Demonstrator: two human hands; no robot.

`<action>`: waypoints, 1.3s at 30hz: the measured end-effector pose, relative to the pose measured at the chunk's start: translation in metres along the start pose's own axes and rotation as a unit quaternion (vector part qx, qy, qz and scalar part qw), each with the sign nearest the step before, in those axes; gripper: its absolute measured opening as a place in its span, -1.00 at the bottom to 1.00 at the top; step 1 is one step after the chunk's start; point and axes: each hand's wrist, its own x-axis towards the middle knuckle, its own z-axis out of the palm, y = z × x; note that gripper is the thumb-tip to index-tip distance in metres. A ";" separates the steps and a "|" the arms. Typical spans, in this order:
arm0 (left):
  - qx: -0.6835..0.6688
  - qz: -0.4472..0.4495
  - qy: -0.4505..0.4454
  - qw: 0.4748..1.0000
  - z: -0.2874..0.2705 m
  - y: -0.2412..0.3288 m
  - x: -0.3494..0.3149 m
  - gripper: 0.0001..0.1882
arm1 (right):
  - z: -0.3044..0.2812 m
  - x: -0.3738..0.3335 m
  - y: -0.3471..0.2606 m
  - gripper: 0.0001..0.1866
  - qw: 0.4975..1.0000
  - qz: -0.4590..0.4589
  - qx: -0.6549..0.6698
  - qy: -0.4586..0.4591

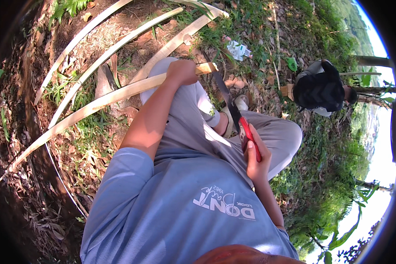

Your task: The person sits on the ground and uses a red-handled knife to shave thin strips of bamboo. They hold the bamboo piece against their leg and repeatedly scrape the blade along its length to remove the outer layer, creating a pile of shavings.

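My left hand (182, 71) is closed around a long pale bamboo strip (101, 102), near its cut end, over my raised left knee. The strip slopes down to the far left, its thin tip near the ground. In my right hand (257, 160), above my other leg, is the red handle of a hand saw (248, 137). Its dark blade (225, 94) points up and left, passing by the strip's end. Whether the teeth touch the strip, I cannot tell.
More pale strips (114, 47) lie on the leaf-covered ground ahead. White packaging (238, 50) and a green scrap (292, 64) lie beyond my feet. Another person (319, 90) in dark clothing crouches at the right. A thin white cord (61, 174) runs along the left.
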 end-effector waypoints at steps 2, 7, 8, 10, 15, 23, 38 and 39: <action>0.014 0.000 0.033 0.999 0.010 -0.001 -0.004 -0.71 | 0.029 0.042 0.013 -0.51 0.999 -0.030 0.031 0.015; 0.028 -0.017 0.100 0.994 0.026 0.004 -0.006 -0.79 | 0.112 0.166 0.032 -0.52 0.995 -0.035 0.094 0.009; 0.031 -0.011 0.094 0.995 0.021 0.008 -0.007 -0.79 | 0.124 0.181 0.030 -0.52 0.992 -0.085 0.089 0.036; 0.037 0.001 0.078 0.996 0.012 0.012 -0.011 -0.78 | 0.140 0.197 0.026 -0.52 0.977 -0.178 0.079 0.087; 0.031 -0.003 0.012 0.999 0.006 0.002 0.001 -0.67 | 0.115 0.154 0.047 -0.53 0.988 -0.113 0.088 0.064; -0.022 -0.012 -0.094 0.995 -0.005 -0.008 0.023 -0.59 | 0.004 -0.001 0.021 -0.50 1.000 -0.016 0.001 -0.003; -0.149 -0.009 -0.247 0.957 0.002 -0.046 0.081 -0.80 | 0.051 0.071 -0.005 -0.52 0.996 -0.043 0.067 0.026; -0.149 -0.014 -0.248 0.957 -0.002 -0.040 0.077 -0.80 | 0.054 0.073 0.006 -0.53 0.995 -0.072 0.053 0.044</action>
